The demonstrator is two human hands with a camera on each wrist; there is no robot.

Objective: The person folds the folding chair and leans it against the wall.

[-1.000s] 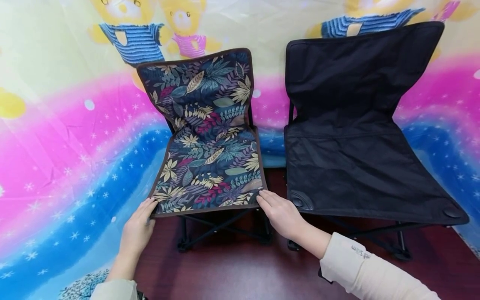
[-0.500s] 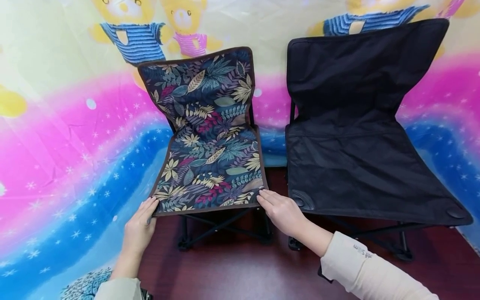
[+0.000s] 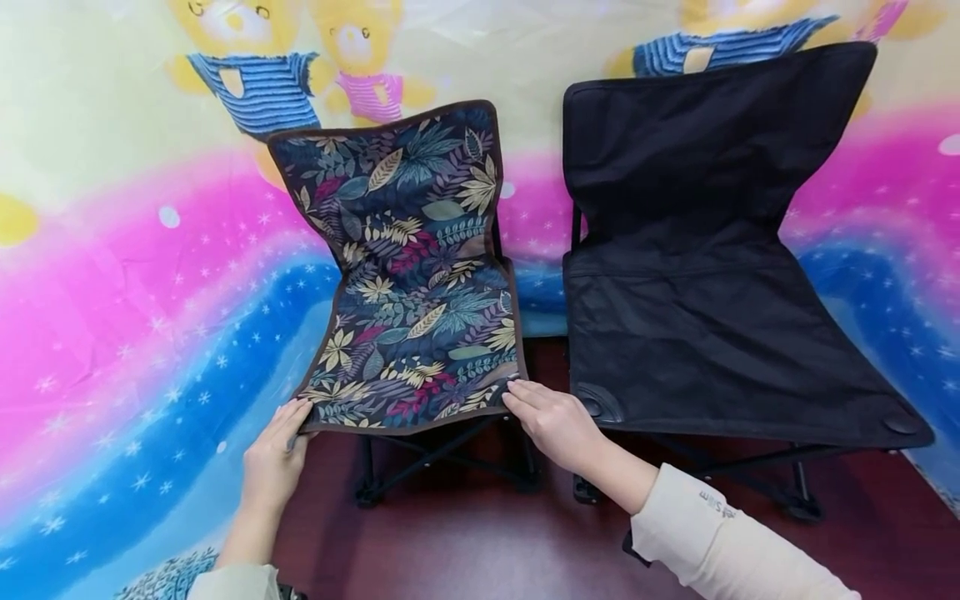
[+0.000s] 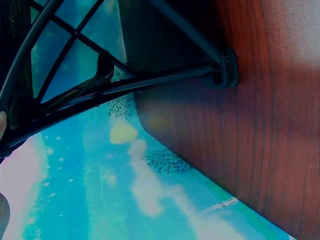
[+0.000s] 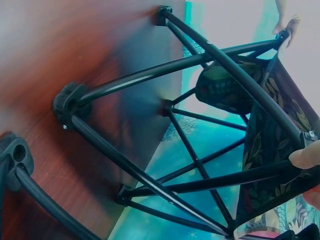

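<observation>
A small folding chair (image 3: 420, 333) with a dark leaf-patterned cover stands unfolded on the floor, its black legs crossed underneath. My left hand (image 3: 273, 458) grips the seat's front left corner, fingers on top. At the front right corner, my right hand (image 3: 555, 425) pinches the seat, with its fingers above. The right wrist view shows the right thumb (image 5: 306, 156) against the corner joint of the frame from below. Across the chair there, the left hand (image 5: 287, 27) holds the opposite corner. Only a sliver of the left hand shows in the left wrist view, beside the black frame tube (image 4: 150, 80).
A larger black folding chair (image 3: 720, 333) stands unfolded just to the right. Beneath both lies a dark red wood-grain floor (image 3: 465, 542). A cartoon-printed backdrop (image 3: 150, 292) hangs behind the chairs and runs along the left side.
Both hands stay on the same front corners. The seat's front edge sags slightly more in the middle. The head view has shifted a little.
</observation>
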